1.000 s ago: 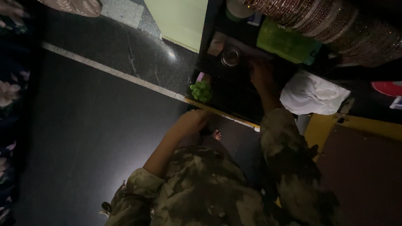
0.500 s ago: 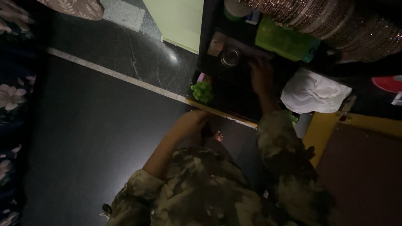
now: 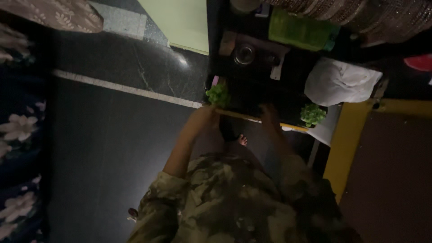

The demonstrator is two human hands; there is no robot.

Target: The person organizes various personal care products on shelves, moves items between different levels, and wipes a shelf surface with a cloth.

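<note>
The scene is dim. My left hand (image 3: 204, 116) rests against the yellow front edge (image 3: 288, 127) of a dark shelf, just below a green leafy cluster (image 3: 218, 94); its fingers are too dark to read. My right hand (image 3: 270, 112) is blurred at the same edge, between the two green clusters, and nothing shows in it. The second green cluster (image 3: 312, 114) sits to its right. Deeper on the shelf stands a small round metal bowl (image 3: 244, 54) on a flat board.
A white crumpled cloth or bag (image 3: 342, 81) lies right of the bowl, with a green box (image 3: 301, 29) behind it and stacked glittering bangles (image 3: 382, 15) at top right. A yellow upright (image 3: 344, 148) bounds the right side. Dark polished floor (image 3: 99, 148); my bare foot (image 3: 243, 140).
My right hand has pulled back from beside the metal bowl to the shelf's front edge. The view shifted, uncovering the second green cluster. My left hand stays at the edge.
</note>
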